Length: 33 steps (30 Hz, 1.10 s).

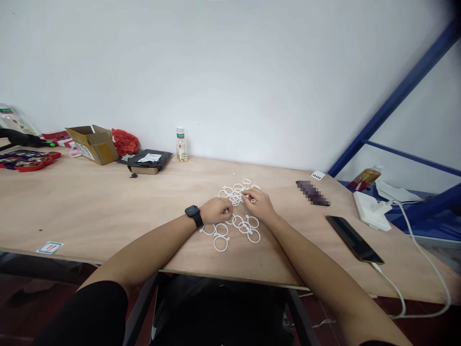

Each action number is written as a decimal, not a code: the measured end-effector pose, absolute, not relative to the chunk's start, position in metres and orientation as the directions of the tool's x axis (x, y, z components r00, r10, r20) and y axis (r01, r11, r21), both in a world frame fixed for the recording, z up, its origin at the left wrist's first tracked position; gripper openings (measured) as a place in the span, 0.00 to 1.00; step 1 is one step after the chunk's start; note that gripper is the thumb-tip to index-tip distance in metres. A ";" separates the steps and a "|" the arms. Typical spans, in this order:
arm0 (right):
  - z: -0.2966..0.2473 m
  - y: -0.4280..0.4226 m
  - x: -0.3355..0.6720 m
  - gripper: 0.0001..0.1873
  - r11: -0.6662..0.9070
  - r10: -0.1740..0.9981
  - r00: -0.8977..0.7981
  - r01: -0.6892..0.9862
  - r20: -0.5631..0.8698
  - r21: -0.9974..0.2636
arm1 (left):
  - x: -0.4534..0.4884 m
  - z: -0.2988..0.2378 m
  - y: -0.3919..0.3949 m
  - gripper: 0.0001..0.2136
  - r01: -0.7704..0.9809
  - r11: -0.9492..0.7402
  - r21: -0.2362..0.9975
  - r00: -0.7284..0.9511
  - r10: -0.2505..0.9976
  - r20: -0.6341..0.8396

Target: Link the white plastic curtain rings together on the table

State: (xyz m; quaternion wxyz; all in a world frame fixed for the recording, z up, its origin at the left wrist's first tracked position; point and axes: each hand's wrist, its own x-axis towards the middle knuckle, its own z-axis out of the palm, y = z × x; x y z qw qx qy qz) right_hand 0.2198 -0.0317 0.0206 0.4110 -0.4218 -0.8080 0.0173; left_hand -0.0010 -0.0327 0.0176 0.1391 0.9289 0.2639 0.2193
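Note:
Thin white plastic rings (221, 243), each with a small round knob or tab, lie on the wooden table (118, 206). Some form an overlapping pile (236, 192) at my fingertips. Others are spread out nearer the front edge. At the left of the pile is my left hand (215, 210), its fingers curled in, a black smartwatch (193, 215) on the wrist. What those fingers hold is hidden. My right hand (260, 204) reaches in from the other side, with thumb and forefinger pinched at a white ring on the pile's right edge.
On the right lie a phone (355, 239) on a charging cable, a blurred-out dark object (312, 193) and a white power strip (371, 211). Along the wall stand a small bottle (182, 145), a black parcel (151, 161) and an open cardboard box (95, 146). A blue metal frame (396, 96) rises at right.

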 end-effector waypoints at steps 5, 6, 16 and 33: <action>0.022 -0.038 0.218 0.10 0.724 0.642 -0.412 0.604 0.646 -0.335 | -0.001 0.022 -0.034 0.05 0.473 -0.750 0.463 0.637 0.653 0.408; 0.023 -0.039 0.218 0.11 0.743 0.628 -0.437 0.584 0.644 -0.328 | -0.001 0.022 -0.035 0.05 0.478 -0.731 0.488 0.600 0.677 0.426; 0.026 -0.047 0.210 0.15 0.755 0.639 -0.544 0.577 0.543 -0.311 | -0.001 0.021 -0.035 0.08 0.392 -0.727 0.564 0.472 0.685 0.555; 0.019 -0.040 0.213 0.09 0.740 0.647 -0.546 0.617 0.531 -0.267 | -0.002 0.022 -0.038 0.12 0.280 -0.838 0.469 0.551 0.540 0.637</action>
